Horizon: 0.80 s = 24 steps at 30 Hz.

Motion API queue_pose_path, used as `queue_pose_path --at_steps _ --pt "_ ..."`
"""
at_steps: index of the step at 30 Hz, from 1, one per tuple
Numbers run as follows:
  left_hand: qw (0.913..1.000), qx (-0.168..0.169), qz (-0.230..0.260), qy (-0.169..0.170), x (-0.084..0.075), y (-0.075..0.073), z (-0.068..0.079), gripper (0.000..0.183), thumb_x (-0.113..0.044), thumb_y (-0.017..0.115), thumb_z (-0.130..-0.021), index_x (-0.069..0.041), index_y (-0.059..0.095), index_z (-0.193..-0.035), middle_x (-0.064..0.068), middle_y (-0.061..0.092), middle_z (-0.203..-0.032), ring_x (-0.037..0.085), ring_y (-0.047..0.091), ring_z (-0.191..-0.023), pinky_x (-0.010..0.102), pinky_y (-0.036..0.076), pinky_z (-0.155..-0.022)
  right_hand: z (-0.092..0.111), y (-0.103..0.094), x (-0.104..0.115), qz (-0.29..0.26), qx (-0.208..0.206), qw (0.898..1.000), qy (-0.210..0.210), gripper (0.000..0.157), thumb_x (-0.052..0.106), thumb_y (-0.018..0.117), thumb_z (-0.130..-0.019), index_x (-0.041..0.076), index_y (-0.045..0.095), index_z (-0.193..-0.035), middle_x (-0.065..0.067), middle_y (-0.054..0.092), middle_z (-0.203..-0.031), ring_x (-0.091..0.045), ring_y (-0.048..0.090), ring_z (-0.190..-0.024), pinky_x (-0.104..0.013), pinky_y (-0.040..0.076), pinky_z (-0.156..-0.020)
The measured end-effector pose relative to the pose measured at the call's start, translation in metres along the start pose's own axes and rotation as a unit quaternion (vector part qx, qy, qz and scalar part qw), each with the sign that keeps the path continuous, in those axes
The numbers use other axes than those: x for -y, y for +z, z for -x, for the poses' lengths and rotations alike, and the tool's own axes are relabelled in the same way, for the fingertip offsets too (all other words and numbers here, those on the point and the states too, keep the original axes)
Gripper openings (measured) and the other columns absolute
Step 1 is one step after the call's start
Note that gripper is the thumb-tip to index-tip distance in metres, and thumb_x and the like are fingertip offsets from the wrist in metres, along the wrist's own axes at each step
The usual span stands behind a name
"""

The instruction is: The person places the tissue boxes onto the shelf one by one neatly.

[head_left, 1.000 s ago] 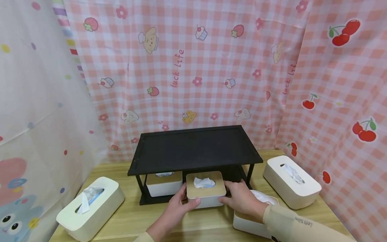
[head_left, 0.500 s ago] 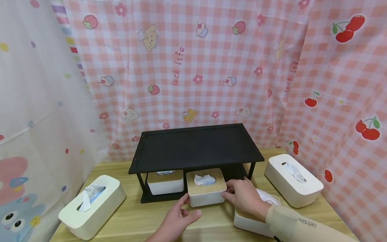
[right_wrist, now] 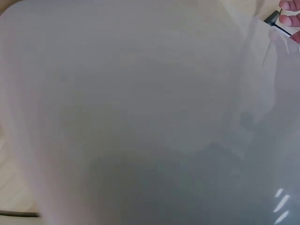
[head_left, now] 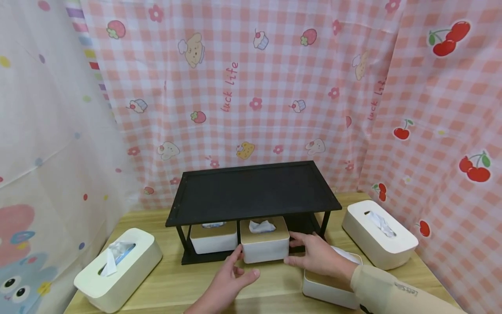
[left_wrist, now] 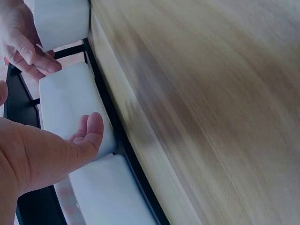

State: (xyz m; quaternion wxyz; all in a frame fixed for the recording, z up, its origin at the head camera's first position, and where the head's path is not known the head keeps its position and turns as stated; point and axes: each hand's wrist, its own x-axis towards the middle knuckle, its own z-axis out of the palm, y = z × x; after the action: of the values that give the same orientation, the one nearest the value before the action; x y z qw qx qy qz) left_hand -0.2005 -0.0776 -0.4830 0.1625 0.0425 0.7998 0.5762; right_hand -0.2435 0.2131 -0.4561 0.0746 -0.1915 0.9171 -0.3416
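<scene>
A tissue box (head_left: 263, 249) with a white body and wood-toned lid sits at the front of the black rack's (head_left: 255, 192) lower level, its rear under the top shelf. My left hand (head_left: 225, 279) reaches to its left side, fingertips at the front left corner and thumb spread away. My right hand (head_left: 315, 255) is at its right side, fingers and thumb extended against the edge. A similar tissue box (head_left: 214, 240) stands to its left inside the rack. In the left wrist view, the middle box (left_wrist: 70, 98) lies between my hands. A blurred pale surface (right_wrist: 140, 103) fills the right wrist view.
Another wood-lidded tissue box (head_left: 331, 294) stands on the table under my right forearm. Longer white tissue boxes stand at far left (head_left: 117, 270) and far right (head_left: 380, 235). A checked curtain (head_left: 251, 87) hangs behind the rack.
The middle tissue box has gone slightly farther back under the top shelf. My left thumb has come away from its front, and my right hand has shifted a little along its right side.
</scene>
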Motion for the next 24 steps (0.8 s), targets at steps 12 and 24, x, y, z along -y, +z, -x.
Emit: queue_pose_path --at_steps 12,24 --pt "1.0 0.0 -0.002 0.009 0.0 0.0 -0.006 0.11 -0.052 0.078 -0.096 0.002 0.017 -0.17 0.028 0.041 -0.164 0.031 0.055 -0.122 0.043 0.055 -0.089 -0.003 -0.005 -0.006 0.007 0.02 0.999 -0.027 0.086 0.048 0.08 -0.096 -0.007 0.05 -0.155 -0.012 0.076 -0.134 -0.037 0.064 -0.136 -0.061 0.049 -0.112" --pt "0.9989 0.001 -0.033 0.032 0.004 0.0 -0.003 0.107 -0.052 0.079 -0.095 -0.004 0.02 -0.171 0.022 0.046 -0.161 0.031 0.057 -0.122 0.046 0.055 -0.094 0.001 -0.009 -0.011 0.005 0.004 0.999 -0.042 0.071 0.047 0.078 -0.097 0.001 0.06 -0.148 -0.014 0.076 -0.13 -0.004 0.06 -0.077 -0.026 0.051 -0.074"
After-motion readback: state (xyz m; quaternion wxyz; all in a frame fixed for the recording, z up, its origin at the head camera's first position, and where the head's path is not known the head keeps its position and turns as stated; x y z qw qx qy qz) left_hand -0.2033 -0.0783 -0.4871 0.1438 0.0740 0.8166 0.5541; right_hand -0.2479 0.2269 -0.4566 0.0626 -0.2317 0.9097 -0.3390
